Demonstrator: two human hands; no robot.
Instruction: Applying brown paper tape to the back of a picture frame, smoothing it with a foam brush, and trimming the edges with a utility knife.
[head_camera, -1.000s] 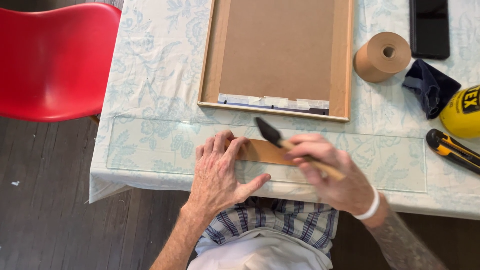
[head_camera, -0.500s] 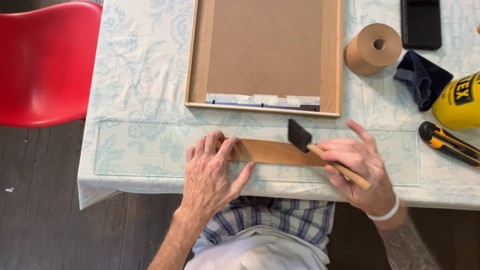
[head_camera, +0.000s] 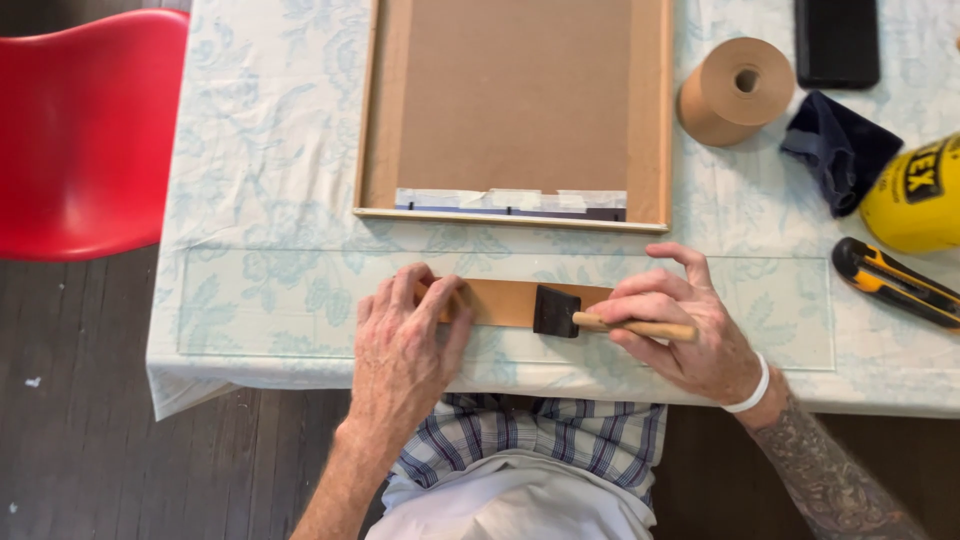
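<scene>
Head camera is looking straight down at a table edge covered by a pale floral tablecloth (head_camera: 250, 200). The left hand (head_camera: 405, 345) is lying flat, fingers spread and extended, pressing down on the left end of a brown paper tape strip (head_camera: 505, 300) that is stretched along the near part of the table. The right hand (head_camera: 690, 330) is closing its fingers around the wooden handle of a black foam brush (head_camera: 557, 311), thumb and fingertips pinching the handle while the index finger is lifting slightly free. The brush head is sitting on the strip, near its middle, just right of the left hand's fingertips. Whether the strip is wet is hard to judge from this height. A white band is circling the right wrist.

Beyond the strip, a wooden picture frame (head_camera: 655, 110) is lying face down, its brown backing board showing. To its right a roll of brown paper tape (head_camera: 730, 95) is standing beside a dark blue cloth (head_camera: 840, 150), a black phone (head_camera: 838, 40) and a yellow container (head_camera: 915, 195). A yellow and black utility knife (head_camera: 895, 283) is lying near the right edge. A red chair (head_camera: 85, 130) is standing at the left.
</scene>
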